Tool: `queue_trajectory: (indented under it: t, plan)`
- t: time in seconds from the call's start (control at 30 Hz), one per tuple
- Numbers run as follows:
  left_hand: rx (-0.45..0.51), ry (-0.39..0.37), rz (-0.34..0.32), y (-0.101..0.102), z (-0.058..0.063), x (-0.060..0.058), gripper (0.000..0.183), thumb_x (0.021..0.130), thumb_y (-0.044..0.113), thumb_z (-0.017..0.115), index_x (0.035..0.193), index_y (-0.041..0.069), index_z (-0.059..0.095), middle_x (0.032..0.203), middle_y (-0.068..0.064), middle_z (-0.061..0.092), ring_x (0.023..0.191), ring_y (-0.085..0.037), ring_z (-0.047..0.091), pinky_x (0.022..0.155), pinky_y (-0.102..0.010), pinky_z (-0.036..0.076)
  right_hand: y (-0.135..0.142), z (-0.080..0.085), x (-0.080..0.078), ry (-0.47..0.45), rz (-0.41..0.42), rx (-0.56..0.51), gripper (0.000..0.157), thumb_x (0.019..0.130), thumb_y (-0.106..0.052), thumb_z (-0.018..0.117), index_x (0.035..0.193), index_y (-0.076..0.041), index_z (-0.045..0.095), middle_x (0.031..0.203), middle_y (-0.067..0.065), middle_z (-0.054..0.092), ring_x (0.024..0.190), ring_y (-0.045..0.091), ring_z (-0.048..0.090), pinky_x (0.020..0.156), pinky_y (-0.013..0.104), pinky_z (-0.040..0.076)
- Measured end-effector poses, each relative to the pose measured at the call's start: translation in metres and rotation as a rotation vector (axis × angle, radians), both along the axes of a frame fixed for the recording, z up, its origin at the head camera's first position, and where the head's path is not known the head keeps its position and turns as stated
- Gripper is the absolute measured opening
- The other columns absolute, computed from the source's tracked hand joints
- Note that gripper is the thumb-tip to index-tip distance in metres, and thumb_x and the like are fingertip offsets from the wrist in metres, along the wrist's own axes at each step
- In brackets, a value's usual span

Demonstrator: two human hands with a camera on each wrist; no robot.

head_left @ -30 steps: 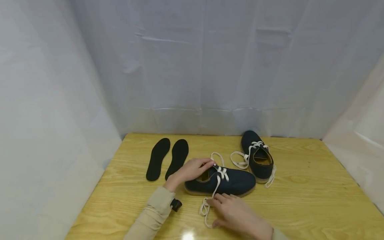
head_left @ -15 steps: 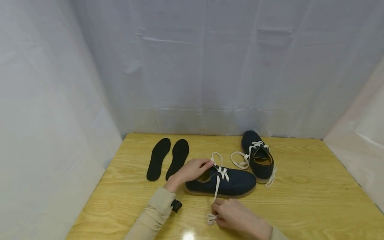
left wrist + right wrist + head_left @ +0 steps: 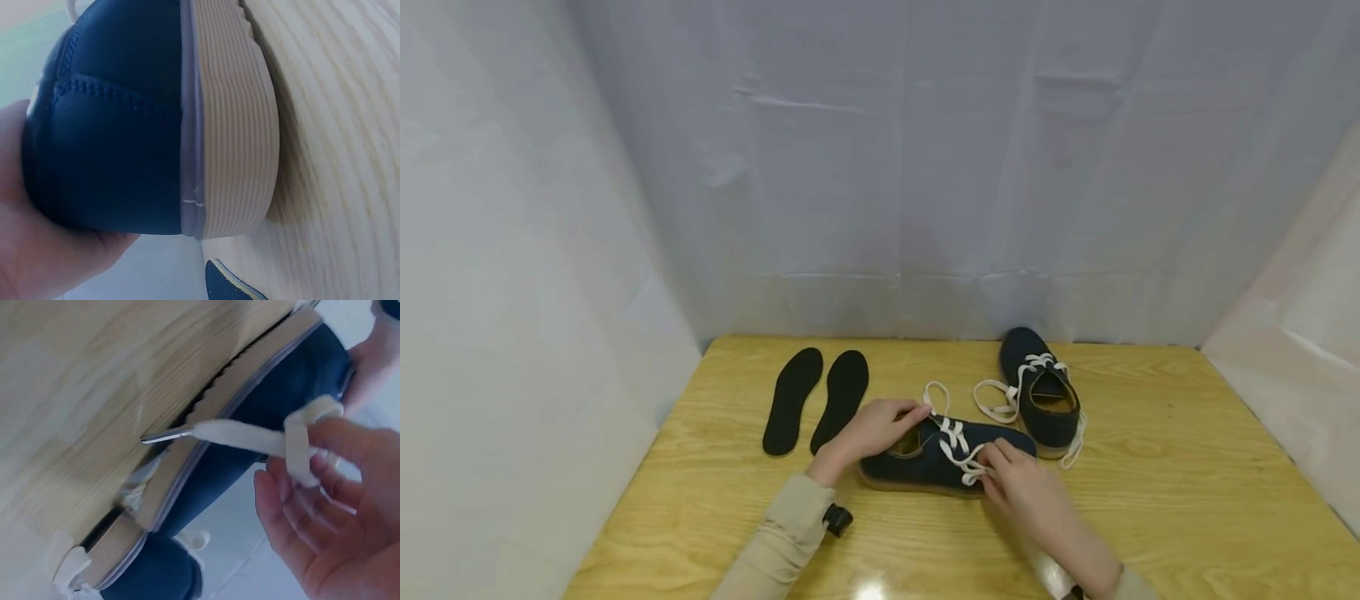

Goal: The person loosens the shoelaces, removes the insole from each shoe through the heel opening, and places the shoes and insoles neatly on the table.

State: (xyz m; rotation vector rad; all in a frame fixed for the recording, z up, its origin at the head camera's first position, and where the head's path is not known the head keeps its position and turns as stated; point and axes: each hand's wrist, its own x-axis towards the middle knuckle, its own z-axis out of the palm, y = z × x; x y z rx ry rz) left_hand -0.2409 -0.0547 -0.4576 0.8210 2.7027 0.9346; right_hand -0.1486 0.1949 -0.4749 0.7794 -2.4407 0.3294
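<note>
A navy lace-up shoe (image 3: 898, 472) lies sideways on the wooden table, its toe toward the right. My left hand (image 3: 872, 433) grips it by the collar, fingers on the far side of the opening; the left wrist view shows the heel (image 3: 112, 162) with that hand curled over its top. My right hand (image 3: 1030, 496) pinches a bunched white shoelace (image 3: 973, 477) over the shoe's near side. In the right wrist view the lace's looped end (image 3: 240, 436) hangs from the fingertips, its metal tip free. Another lace end loops behind the left fingers.
The second navy shoe (image 3: 1051, 428) stands at the back right, its white laces (image 3: 1000, 413) spread on both sides. Two black insoles (image 3: 793, 402) lie side by side at the back left. White sheeting (image 3: 820, 192) surrounds the table (image 3: 1157, 467) at the back and sides.
My right hand first gathered the near lace on the table, then lifted it up and to the right over the shoe's side. The left hand keeps its hold on the shoe.
</note>
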Motion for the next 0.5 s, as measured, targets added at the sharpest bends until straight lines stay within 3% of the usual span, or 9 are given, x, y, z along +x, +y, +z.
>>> queue_trajectory:
  t: [0.1, 0.23, 0.33, 0.5]
  plan:
    - [0.003, 0.016, 0.004, 0.0003, -0.0006, 0.0, 0.048, 0.108, 0.049, 0.04, 0.131, 0.016, 0.067, 0.109, -0.001, 0.072, 0.089, -0.014, 0.067, 0.089, -0.038, 0.053, 0.0054, -0.0027, -0.0058, 0.027, -0.036, -0.009, 0.026, 0.076, -0.001, 0.081, 0.088, -0.011, 0.06, 0.081, -0.002, 0.052, 0.057, 0.012, 0.052, 0.046, 0.025, 0.04]
    - [0.012, 0.018, -0.004, 0.0007, -0.0006, -0.0001, 0.047, 0.108, 0.049, 0.041, 0.125, 0.015, 0.069, 0.085, 0.001, 0.066, 0.067, -0.01, 0.055, 0.075, -0.033, 0.047, 0.0077, -0.0062, -0.0093, 0.041, -0.009, 0.007, 0.02, 0.08, 0.004, 0.075, 0.09, -0.009, 0.062, 0.082, 0.0, 0.051, 0.054, 0.01, 0.047, 0.044, 0.022, 0.036]
    - [0.018, 0.013, -0.001, 0.0008, 0.0002, 0.0005, 0.047, 0.108, 0.049, 0.041, 0.122, 0.015, 0.07, 0.078, 0.001, 0.061, 0.063, -0.009, 0.049, 0.072, -0.032, 0.044, 0.0067, -0.0082, -0.0082, 0.022, 0.014, 0.039, 0.019, 0.081, 0.002, 0.076, 0.092, -0.008, 0.064, 0.085, 0.001, 0.051, 0.059, 0.01, 0.048, 0.047, 0.021, 0.039]
    - [0.017, 0.013, 0.024, -0.0002, -0.0004, 0.0016, 0.045, 0.108, 0.048, 0.041, 0.118, 0.014, 0.07, 0.076, 0.002, 0.059, 0.064, -0.011, 0.048, 0.071, -0.033, 0.043, 0.0053, -0.0097, -0.0045, -0.035, 0.009, 0.102, 0.028, 0.079, -0.01, 0.083, 0.1, -0.007, 0.065, 0.097, 0.002, 0.055, 0.074, 0.017, 0.056, 0.059, 0.029, 0.05]
